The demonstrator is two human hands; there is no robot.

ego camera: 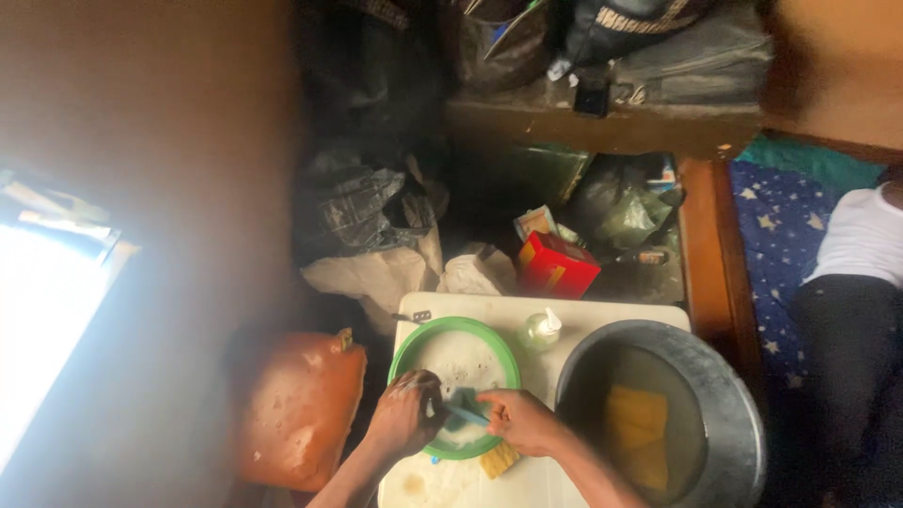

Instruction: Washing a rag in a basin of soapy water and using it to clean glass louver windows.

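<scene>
A green bowl [405, 350] of white sudsy water sits on a white board [602, 313]. My left hand [403, 417] is at the bowl's near left rim, fingers curled over something small and wet that I cannot make out. My right hand [522, 422] is over the bowl's near right edge, pinching a thin blue-green utensil [463, 411] that points toward the left hand. A yellow sponge [499, 460] lies on the board just under my right hand.
A large grey basin [729, 395] of water with yellow cloths stands at right. A clear soap bottle [541, 330] is behind the bowl. An orange container [298, 406] sits left. A red box [557, 266], bags and clutter lie beyond. A person lies on the starry bedding [773, 235].
</scene>
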